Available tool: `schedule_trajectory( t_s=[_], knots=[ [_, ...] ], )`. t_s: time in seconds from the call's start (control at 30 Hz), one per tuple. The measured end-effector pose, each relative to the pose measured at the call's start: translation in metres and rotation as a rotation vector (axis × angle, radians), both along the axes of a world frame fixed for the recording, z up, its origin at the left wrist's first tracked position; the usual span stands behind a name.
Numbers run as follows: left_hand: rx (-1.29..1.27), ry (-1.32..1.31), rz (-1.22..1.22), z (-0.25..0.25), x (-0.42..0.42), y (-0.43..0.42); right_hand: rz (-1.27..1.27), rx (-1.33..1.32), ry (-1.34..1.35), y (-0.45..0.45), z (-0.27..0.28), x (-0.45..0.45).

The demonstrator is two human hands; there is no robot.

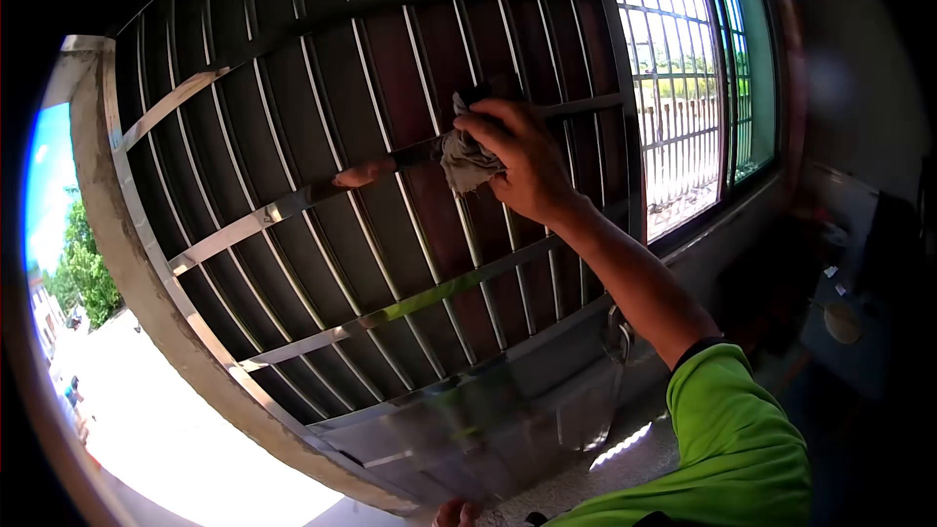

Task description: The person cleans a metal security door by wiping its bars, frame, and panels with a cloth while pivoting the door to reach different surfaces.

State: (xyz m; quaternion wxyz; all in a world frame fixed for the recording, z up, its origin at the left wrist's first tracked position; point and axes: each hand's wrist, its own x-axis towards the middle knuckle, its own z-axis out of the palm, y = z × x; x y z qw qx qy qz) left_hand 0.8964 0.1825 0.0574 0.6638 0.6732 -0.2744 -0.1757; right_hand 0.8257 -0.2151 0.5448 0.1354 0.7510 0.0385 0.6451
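Note:
My right hand (517, 156) reaches up to a metal grille door and is closed around a crumpled grey cloth (468, 161). The cloth is pressed against a shiny horizontal crossbar (293, 203) at about mid-height of the barred part, and the polished metal mirrors a bit of skin colour to its left. Thin upright bars (366, 224) run across the door in front of a dark backing. At the bottom edge, only a small part of my left hand (455, 513) shows, low in front of the door; its fingers are mostly cut off.
Below the bars is a smooth metal panel (488, 429), with a door handle (621, 334) at its right. A barred window (673, 88) stands to the right. A concrete door frame (127, 195) borders the bright outdoors at left. Dim furniture (841, 320) is at far right.

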Motion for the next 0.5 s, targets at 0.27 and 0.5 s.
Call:
schedule_trajectory(
  t_s=[0.27,0.5],
  knots=[
    [-0.112,0.17,-0.011,0.012,-0.039,-0.032,0.026,0.268,-0.325,-0.076,-0.028,-0.029],
    [-0.274,0.137,0.074,0.092,-0.038,-0.063,0.192,0.324,-0.147,0.012,-0.09,0.031]
  ],
)
